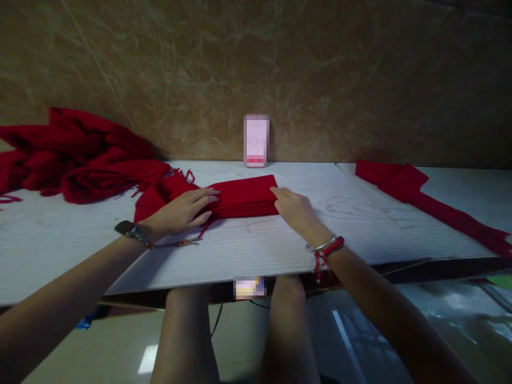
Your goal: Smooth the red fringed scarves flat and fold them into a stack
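Red folded scarf (244, 197) runs left-to-right at frame centre; your left hand (182, 210) lies open and flat on its left end, your right hand (294, 209) pinches the right end with curled fingers (278, 193).

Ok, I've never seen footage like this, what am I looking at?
There is no machine here: a person wears one camera on the head, looking down at their two bare hands. The left hand lies flat on a folded red scarf on the white table. The right hand touches its right end, though its grip is unclear. More red scarves lie heaped at left, and another red scarf stretches out at right. A small blurred card stands by the wall.
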`<state>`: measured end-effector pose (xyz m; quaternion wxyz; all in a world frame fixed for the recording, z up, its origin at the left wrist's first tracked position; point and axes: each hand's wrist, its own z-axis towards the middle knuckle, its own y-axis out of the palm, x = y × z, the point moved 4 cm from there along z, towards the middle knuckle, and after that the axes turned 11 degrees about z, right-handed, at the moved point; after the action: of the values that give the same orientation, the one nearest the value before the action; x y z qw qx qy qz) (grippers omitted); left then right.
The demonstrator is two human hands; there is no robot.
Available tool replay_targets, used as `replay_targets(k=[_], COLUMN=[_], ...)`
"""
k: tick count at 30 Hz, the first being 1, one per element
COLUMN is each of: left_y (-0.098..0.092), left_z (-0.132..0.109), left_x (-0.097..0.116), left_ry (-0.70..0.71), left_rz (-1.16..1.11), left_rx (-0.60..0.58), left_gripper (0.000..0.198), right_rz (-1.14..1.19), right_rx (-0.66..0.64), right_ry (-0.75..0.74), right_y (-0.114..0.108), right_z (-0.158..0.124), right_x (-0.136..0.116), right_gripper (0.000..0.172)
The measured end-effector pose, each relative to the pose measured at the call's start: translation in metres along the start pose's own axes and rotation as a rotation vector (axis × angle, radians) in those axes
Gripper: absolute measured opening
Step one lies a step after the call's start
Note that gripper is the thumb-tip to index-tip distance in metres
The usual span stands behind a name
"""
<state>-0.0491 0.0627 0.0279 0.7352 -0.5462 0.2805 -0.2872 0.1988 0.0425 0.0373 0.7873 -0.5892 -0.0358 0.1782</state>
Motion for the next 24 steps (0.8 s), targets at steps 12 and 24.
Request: replay_targets(k=[12,24], left_y=[0.005,-0.015], left_z=[-0.003,-0.004], left_x=[-0.004,0.003], left_ry=[0.022,-0.174], left_rz=[0.043,0.049], left_rx=[0.196,0.188], left_gripper=[0.053,0.052], right_rz=[-0.176,-0.136], right_rx=[0.343,0.204], right_ry=[-0.024,0.007], right_y=[-0.044,-0.011], right_z=[-0.011,-0.003], right_x=[0.004,0.009], right_gripper=[0.038,0.041])
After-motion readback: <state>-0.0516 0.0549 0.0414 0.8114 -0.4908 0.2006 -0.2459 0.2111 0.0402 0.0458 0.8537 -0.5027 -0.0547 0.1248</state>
